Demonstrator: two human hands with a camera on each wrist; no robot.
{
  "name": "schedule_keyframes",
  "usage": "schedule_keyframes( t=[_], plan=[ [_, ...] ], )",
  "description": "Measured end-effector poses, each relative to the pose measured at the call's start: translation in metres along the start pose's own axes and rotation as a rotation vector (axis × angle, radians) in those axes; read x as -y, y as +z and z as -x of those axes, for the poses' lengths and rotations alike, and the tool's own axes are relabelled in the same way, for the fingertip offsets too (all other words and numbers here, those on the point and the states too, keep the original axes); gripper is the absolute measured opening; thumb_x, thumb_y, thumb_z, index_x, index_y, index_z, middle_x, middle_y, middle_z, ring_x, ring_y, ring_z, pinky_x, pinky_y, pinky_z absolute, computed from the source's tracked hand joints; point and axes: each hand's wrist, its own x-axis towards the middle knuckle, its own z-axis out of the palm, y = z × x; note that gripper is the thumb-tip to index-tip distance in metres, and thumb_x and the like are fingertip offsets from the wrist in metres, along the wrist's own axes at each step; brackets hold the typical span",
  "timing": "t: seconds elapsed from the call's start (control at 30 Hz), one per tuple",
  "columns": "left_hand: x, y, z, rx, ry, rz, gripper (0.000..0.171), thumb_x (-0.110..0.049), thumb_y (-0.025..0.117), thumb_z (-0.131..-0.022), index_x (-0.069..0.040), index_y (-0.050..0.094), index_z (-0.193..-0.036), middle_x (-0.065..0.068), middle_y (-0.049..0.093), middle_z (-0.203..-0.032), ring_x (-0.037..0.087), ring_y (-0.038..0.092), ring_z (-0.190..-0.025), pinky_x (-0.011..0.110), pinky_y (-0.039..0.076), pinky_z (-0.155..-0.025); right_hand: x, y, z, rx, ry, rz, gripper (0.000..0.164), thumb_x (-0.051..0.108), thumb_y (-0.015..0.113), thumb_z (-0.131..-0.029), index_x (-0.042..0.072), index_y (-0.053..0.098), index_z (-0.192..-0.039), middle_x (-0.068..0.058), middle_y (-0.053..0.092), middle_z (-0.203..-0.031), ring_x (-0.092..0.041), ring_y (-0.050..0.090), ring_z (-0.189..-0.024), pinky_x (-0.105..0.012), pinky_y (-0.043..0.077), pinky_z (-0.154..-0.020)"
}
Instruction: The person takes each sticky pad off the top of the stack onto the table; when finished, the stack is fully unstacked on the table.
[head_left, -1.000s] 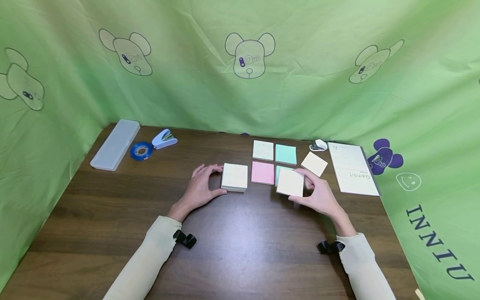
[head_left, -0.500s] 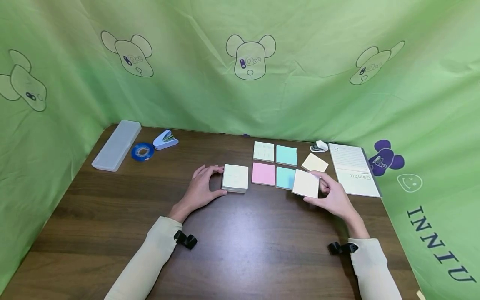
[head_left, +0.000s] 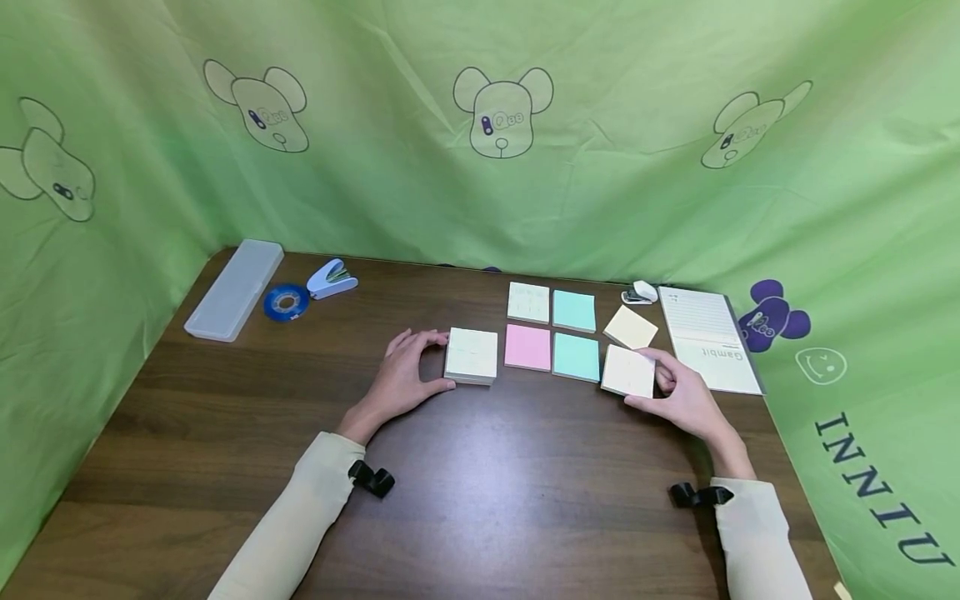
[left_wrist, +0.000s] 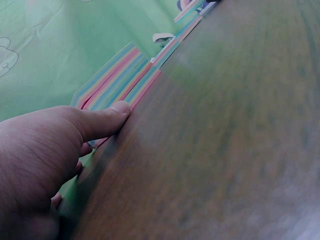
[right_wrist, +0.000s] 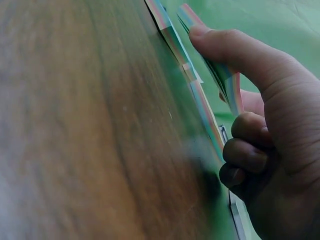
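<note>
My left hand (head_left: 405, 375) holds the left side of a tall stack of sticky note pads (head_left: 471, 354), thumb at the front corner and a finger at the back corner. Coloured layers show along the stack's side (left_wrist: 117, 75) in the left wrist view, where the thumb presses on it. My right hand (head_left: 686, 396) pinches a cream-topped sticky note pad (head_left: 627, 371) between thumb and fingers. In the right wrist view this pad (right_wrist: 232, 92) is off the table. Just left of it lie a turquoise pad (head_left: 576, 356) and a pink pad (head_left: 527, 347).
Behind lie a whitish pad (head_left: 528, 302), another turquoise pad (head_left: 573, 310) and a turned cream pad (head_left: 632, 327). A white stapler (head_left: 640, 292) and notebook (head_left: 708, 337) lie right. Far left are a translucent case (head_left: 234, 290), blue tape roll (head_left: 286, 302) and light-blue stapler (head_left: 332, 279).
My right hand has carried the cream-topped pad to the right, uncovering the front turquoise pad. The left hand stays at the stack.
</note>
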Motion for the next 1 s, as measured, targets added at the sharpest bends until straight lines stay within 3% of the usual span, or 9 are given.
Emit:
schedule_keyframes(
  t=[0.53, 1.0],
  plan=[
    [0.0023, 0.0017, -0.0006, -0.008, 0.005, -0.007, 0.068, -0.021, 0.100, -0.085, -0.004, 0.063, -0.139, 0.013, 0.067, -0.151, 0.036, 0.052, -0.153, 0.051, 0.015, -0.139, 0.0027, -0.0056, 0.0014, 0.041, 0.010, 0.229, 0.079, 0.027, 0.102, -0.079, 0.004, 0.064, -0.144, 0.006, 0.036, -0.079, -0.005, 0.032, -0.070, -0.026, 0.030, -0.068],
    [0.0000, -0.0001, -0.0003, -0.013, 0.014, -0.002, 0.069, -0.020, 0.100, -0.084, -0.004, 0.063, -0.140, 0.013, 0.068, -0.151, 0.036, 0.052, -0.153, 0.051, 0.016, -0.139, -0.0013, -0.0060, 0.0023, 0.059, -0.030, 0.228, 0.073, 0.025, 0.100, -0.082, 0.010, 0.069, -0.146, 0.010, 0.030, -0.073, -0.004, 0.025, -0.066, -0.026, 0.028, -0.063]
  ],
)
